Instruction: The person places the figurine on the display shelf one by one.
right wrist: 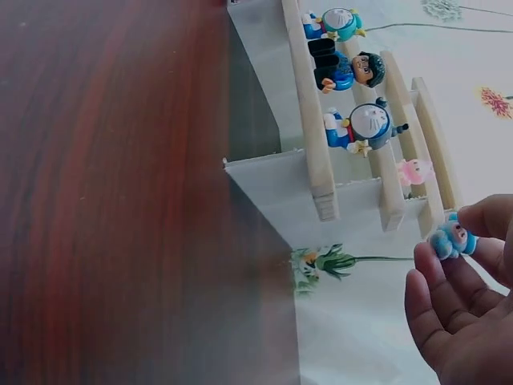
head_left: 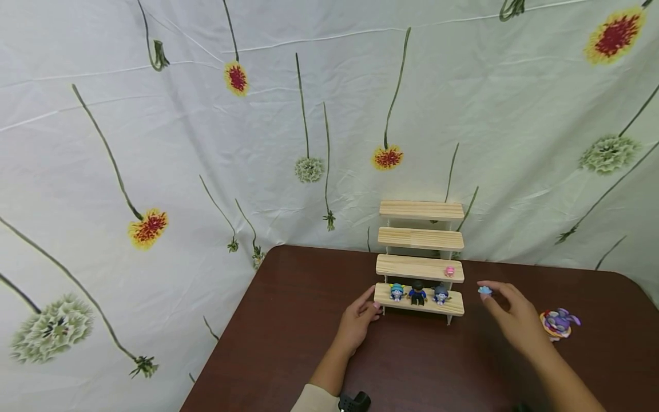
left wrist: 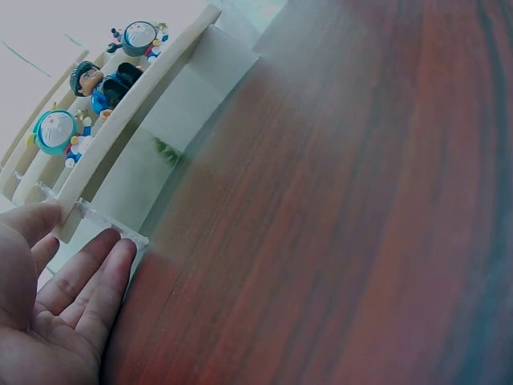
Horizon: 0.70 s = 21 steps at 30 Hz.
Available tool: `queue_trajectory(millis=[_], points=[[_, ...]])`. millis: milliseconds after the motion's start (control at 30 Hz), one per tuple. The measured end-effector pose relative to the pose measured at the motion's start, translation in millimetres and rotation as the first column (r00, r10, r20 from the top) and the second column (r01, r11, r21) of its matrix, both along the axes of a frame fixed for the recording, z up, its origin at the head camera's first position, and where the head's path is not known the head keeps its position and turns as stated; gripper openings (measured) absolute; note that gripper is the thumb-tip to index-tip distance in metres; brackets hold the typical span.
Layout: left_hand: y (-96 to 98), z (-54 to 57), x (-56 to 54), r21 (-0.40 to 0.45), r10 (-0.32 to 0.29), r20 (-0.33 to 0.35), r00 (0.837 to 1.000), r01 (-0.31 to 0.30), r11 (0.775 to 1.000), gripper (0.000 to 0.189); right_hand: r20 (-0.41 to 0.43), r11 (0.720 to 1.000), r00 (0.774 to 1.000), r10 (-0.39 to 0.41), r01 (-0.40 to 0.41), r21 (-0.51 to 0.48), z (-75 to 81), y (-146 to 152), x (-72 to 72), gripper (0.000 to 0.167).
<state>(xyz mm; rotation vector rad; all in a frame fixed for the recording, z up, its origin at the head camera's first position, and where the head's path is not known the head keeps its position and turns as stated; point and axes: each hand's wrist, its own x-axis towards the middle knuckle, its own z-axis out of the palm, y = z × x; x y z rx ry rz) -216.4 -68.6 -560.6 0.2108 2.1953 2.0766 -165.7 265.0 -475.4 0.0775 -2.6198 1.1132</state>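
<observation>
Right hand (head_left: 517,320) pinches rounded blue plastic-looking figurine (head_left: 484,290), four o'clock from stepped pale-wood shelf (head_left: 422,210); likely light, stiff; sides hold best. Left hand (head_left: 354,323) grips shelf, eight o'clock.

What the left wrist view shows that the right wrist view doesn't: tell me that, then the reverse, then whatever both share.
Only the left wrist view: the left hand, touching the stand at one end of the lowest board.

Only the right wrist view: the right hand, pinching a small blue toy; a pink toy on the next board up; a red-and-yellow flower.

Both: the stepped wooden stand, the teal-hatted figure, dark-haired figure and grey-blue-hatted figure on it, the brown table and white cloth.
</observation>
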Motion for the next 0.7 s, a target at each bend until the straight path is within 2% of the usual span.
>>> queue_trajectory(millis=[333, 567, 700], points=[[1.0, 0.0, 0.7, 0.000, 0.005, 0.001, 1.000, -0.005, 1.000, 0.052, -0.013, 0.998, 1.000, -0.008, 0.008, -0.064, 13.2, -5.6, -11.1, 0.037], [0.9, 0.8, 0.6, -0.007, 0.011, 0.006, 1.000, -0.011, 1.000, 0.051, -0.051, 0.995, 0.998, 0.032, -0.037, -0.090, 18.3, -10.0, -20.7, 0.034], [1.2, 1.3, 0.3, -0.007, 0.008, 0.011, 1.000, -0.008, 1.000, 0.051, -0.032, 0.995, 0.999, 0.025, -0.028, -0.093, 21.2, -11.5, -25.3, 0.038]])
